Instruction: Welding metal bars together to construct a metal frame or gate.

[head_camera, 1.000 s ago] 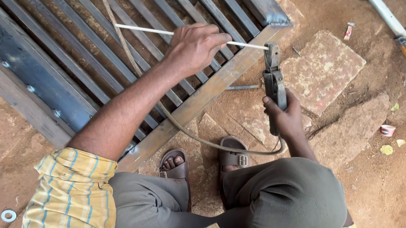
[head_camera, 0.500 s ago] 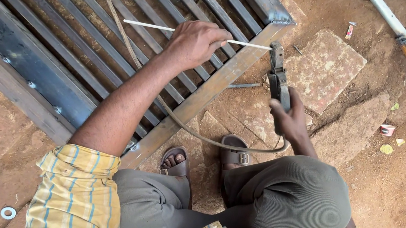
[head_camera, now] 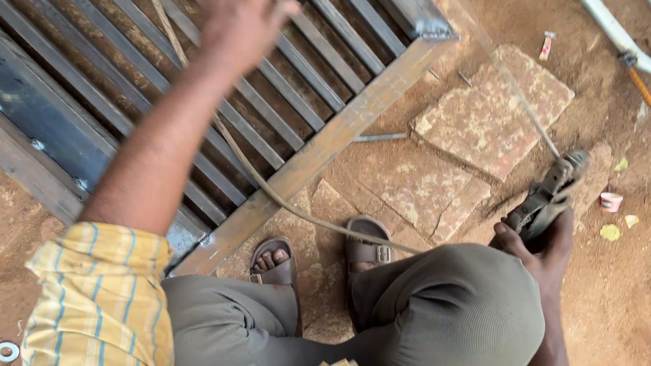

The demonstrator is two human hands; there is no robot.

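Reddish dirt ground (head_camera: 631, 316) with flat stone slabs (head_camera: 491, 119) fills the head view, and a metal grille (head_camera: 192, 83) of parallel bars in a steel frame lies on it from 9 to 12 o'clock.

At 12 o'clock the left hand (head_camera: 235, 3) is raised above the bars, fingers spread apart, holding nothing. At 3 o'clock the right hand (head_camera: 545, 252) is clamped on an electrode holder (head_camera: 551, 197), well apart from the frame, over the stones beside the person's knee. A thin rod (head_camera: 509, 89) runs up from the holder's jaws toward 1 o'clock. Its cable (head_camera: 291, 207) trails back across the frame and the sandalled feet (head_camera: 322, 258).

No arc or glow shows at the frame corner (head_camera: 432, 30); by my judgement the tool is loaded but off the work, so any joining on this corner is not under way now.
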